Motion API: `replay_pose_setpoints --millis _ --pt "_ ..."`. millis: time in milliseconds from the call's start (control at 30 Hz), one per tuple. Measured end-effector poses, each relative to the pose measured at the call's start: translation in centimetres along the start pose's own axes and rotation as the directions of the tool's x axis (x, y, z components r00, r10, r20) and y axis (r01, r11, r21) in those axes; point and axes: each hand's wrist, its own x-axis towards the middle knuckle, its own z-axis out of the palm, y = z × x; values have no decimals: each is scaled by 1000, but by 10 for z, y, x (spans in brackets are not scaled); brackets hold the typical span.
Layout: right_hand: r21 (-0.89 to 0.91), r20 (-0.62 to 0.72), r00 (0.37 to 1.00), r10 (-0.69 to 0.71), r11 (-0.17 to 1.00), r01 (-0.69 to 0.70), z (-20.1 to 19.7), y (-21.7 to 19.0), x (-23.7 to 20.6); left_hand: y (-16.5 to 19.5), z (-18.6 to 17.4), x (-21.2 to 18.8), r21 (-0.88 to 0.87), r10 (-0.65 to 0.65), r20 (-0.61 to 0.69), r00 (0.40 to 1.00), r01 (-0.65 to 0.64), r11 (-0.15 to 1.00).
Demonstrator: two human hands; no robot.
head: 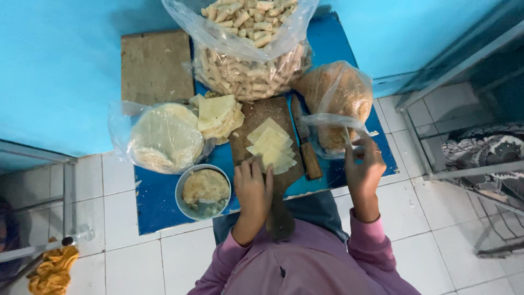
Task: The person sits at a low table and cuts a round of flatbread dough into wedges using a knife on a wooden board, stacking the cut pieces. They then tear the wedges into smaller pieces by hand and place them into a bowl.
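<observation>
Hands (pixel 254 186) touch wrappers (pixel 271 147) (right (pixel 363 166) grips bag (pixel 335 104)).

A big clear bag of rolled snacks (pixel 251 71) is standing open at the far edge of the blue table (pixel 158 202), leaning against the blue wall (pixel 54 65). A worn wooden plank (pixel 155 65) is lying just left of it. Nearer, a plastic bag of round dough sheets (pixel 164 136) is resting beside a loose pile of cut sheets (pixel 218 114). A metal bowl (pixel 180 199) holding pale paste is sitting at the table's near edge. A knife (pixel 305 147) is lying right of the board. A yellow cloth (pixel 54 270) is lying crumpled on the white tiled floor (pixel 131 257).
</observation>
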Motion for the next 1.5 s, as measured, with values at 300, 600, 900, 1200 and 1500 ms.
replay_pose_setpoints --millis 300,600,900,1200,1500 --pt "117 -140 981 -135 982 151 21 -1 7 3 0 6 48 -1 110 994 -4 999" --pt "379 -146 989 35 925 23 22 10 1 -3 13 8 -300 -161 177 971 209 931" --pt "474 -69 969 237 863 -177 15 19 9 -16 18 4 -368 -144 68 987 159 916" --pt "561 -63 970 235 812 -160 10 21 3 -11 6 6 -384 -169 137 976 209 899" --pt "654 128 938 321 684 -323 -14 -8 -17 -7 -10 10 -377 -174 170 970 227 898"
